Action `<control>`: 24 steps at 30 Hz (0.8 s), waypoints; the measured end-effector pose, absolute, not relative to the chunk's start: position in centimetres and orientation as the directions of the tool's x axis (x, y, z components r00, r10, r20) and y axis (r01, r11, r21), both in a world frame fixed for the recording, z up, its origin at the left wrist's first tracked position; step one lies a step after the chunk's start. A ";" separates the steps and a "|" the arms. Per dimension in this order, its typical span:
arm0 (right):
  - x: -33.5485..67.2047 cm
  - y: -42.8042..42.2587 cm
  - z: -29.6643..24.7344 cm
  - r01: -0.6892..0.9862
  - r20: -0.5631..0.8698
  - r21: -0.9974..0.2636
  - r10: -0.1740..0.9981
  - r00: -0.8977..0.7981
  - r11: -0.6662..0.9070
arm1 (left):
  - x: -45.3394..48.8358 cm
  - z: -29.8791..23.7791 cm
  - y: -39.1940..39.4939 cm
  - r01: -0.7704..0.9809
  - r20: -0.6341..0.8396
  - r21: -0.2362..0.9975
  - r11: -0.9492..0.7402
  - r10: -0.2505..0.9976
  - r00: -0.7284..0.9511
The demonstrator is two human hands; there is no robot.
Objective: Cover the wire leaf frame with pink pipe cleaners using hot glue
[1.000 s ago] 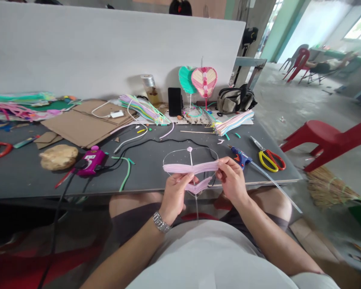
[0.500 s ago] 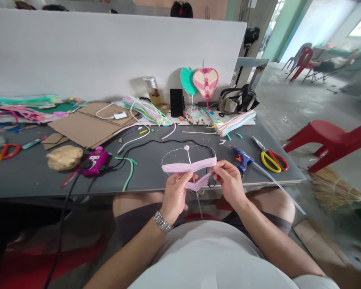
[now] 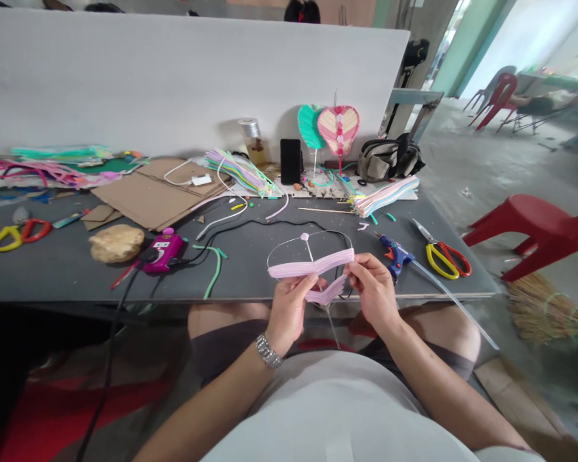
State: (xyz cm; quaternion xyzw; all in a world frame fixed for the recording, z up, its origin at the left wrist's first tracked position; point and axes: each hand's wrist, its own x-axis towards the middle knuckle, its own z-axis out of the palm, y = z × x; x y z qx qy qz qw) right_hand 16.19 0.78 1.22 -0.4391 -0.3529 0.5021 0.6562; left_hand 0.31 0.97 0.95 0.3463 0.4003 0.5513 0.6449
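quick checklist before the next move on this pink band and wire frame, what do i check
Grip: ok. The left hand and right hand both hold the work.
Band position: ok. The pink ribbed band spans the wire heart frame from side to side.
Lower piece: cannot tell. The lower pink strip is partly hidden by the fingers, so its ends don't show.
Frame bottom: cannot tell. The hands hide it.
Tools: ok. The blue glue gun and yellow-and-red scissors lie on the table right of the right hand. Whether the gun is hot cannot be told.
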 end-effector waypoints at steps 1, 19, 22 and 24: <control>16.2 0.8 1.2 -0.343 0.024 -0.933 0.968 0.250 0.112 | 0.3 1.0 1.0 -0.443 -0.137 0.882 0.158 0.987 0.079; 16.2 0.6 0.9 -0.321 0.032 -0.941 0.972 0.234 0.109 | 0.0 0.5 1.2 -0.489 -0.155 0.858 0.158 0.987 0.047; 16.1 0.7 0.8 -0.323 0.026 -0.941 0.971 0.238 0.104 | 0.0 0.5 1.2 -0.496 -0.153 0.856 0.147 0.988 0.030; 16.1 0.7 0.9 -0.309 0.030 -0.945 0.970 0.239 0.106 | 0.1 0.5 1.2 -0.500 -0.153 0.854 0.144 0.988 0.024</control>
